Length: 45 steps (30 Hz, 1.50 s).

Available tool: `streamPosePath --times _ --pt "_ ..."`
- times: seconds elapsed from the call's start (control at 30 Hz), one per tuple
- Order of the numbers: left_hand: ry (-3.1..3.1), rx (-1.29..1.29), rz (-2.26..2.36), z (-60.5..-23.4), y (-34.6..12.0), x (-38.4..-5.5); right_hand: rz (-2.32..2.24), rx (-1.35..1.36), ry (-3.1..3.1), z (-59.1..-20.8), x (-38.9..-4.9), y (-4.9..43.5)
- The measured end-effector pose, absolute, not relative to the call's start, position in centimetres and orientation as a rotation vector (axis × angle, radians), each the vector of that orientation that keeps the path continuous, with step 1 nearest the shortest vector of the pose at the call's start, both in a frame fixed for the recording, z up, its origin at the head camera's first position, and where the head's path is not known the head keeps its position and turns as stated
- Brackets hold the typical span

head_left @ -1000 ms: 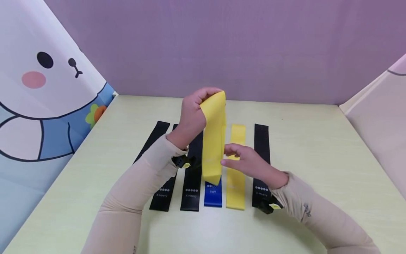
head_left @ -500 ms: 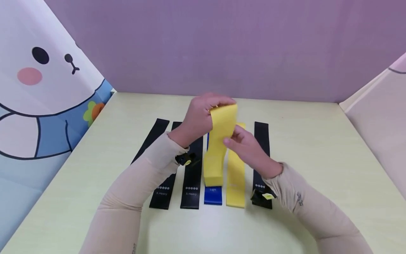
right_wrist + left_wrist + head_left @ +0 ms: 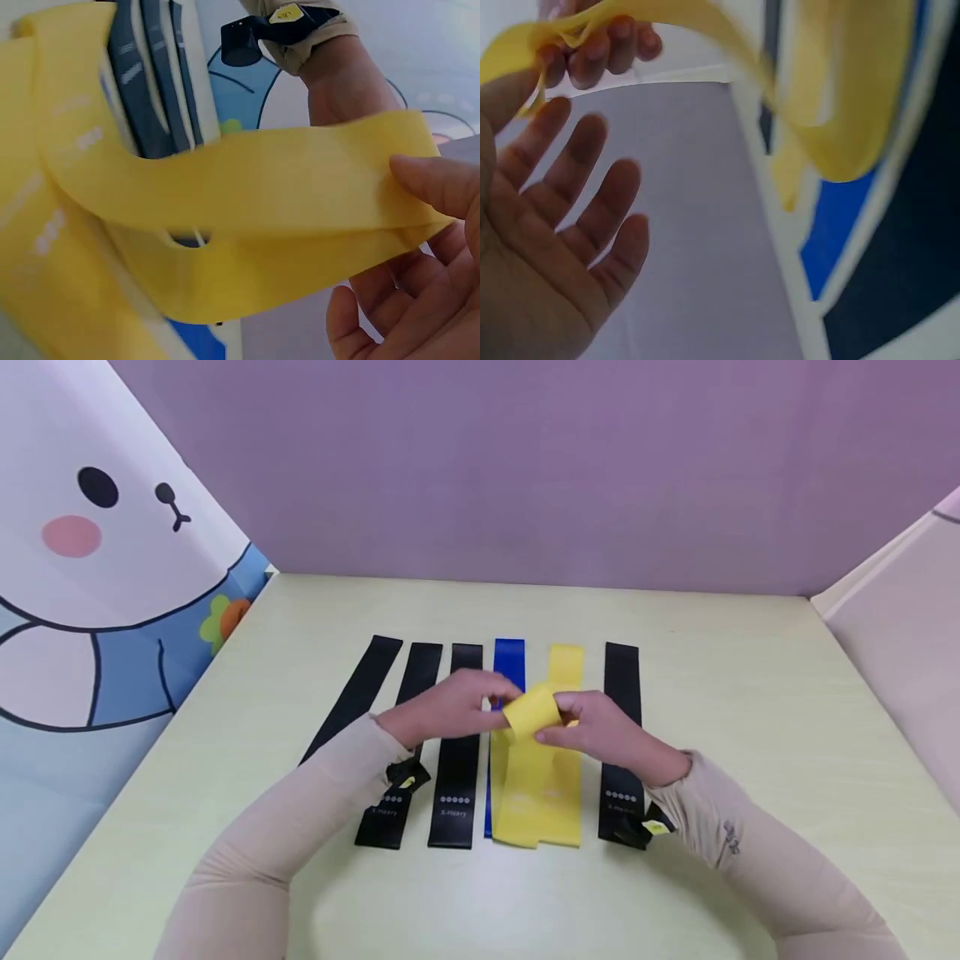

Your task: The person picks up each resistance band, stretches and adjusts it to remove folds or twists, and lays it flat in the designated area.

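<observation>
A yellow loop resistance band (image 3: 532, 713) is raised at its far end and folded over, its near part lying across the blue band and the other yellow band. My left hand (image 3: 459, 703) pinches the fold's left edge between thumb and index finger; the other fingers stand loose in the left wrist view. From the right, my right hand (image 3: 600, 731) pinches the same end, thumb on top of the band (image 3: 277, 180) in the right wrist view. Beneath lie a blue resistance band (image 3: 510, 662) and a second yellow resistance band (image 3: 566, 664), both partly covered.
Three black bands, the outermost (image 3: 360, 681) slanting, lie left of the blue one. Another black band (image 3: 622, 685) lies at right, partly under the right wrist. A purple backdrop (image 3: 525, 468) rises behind the table (image 3: 480, 902), with a printed cloth (image 3: 127, 677) at left.
Both hands have lowered the yellow band from upright toward the table, its near end now down over the blue band. The right hand, earlier apart from it, now pinches it.
</observation>
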<state>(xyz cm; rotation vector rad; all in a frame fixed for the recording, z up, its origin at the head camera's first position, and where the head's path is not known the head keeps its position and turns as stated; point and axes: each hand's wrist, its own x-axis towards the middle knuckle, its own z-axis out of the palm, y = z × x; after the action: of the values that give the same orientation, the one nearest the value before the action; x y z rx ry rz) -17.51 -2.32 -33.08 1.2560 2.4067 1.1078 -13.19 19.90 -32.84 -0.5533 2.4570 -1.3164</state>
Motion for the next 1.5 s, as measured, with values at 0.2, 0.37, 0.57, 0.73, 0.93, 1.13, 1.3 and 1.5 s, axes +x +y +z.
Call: streamPosePath --times 0.2,0.37,0.57,0.73,0.93,1.13,1.3,1.5 --pt "2.386 1.292 0.681 -35.7 -1.3 -18.0 -1.433 -0.659 2.373 -34.2 -12.9 21.6" --pt "2.403 1.329 0.585 -37.0 0.2 -18.2 -1.578 -0.78 2.281 -34.8 -12.8 22.3" --pt "2.435 1.424 0.556 -37.4 0.7 -17.9 -1.559 -0.832 2.281 -35.0 -12.4 22.7" --pt "2.515 1.297 0.87 -36.0 -0.1 -17.7 -1.505 -0.759 2.318 -34.4 -11.9 22.8" --pt "2.386 0.96 1.488 -33.8 -0.7 -17.5 -1.645 -0.586 2.103 -34.0 -11.5 22.9" --pt "2.407 0.872 1.595 -32.6 -0.4 -17.2 -1.743 -0.399 2.031 -33.1 -11.5 21.9" --pt "2.427 0.889 1.55 -32.4 0.1 -17.0 -1.787 -0.281 2.175 -32.2 -11.6 20.5" --pt "2.35 0.887 1.554 -32.5 0.5 -16.6 -1.915 -0.27 2.28 -30.8 -11.9 19.8"
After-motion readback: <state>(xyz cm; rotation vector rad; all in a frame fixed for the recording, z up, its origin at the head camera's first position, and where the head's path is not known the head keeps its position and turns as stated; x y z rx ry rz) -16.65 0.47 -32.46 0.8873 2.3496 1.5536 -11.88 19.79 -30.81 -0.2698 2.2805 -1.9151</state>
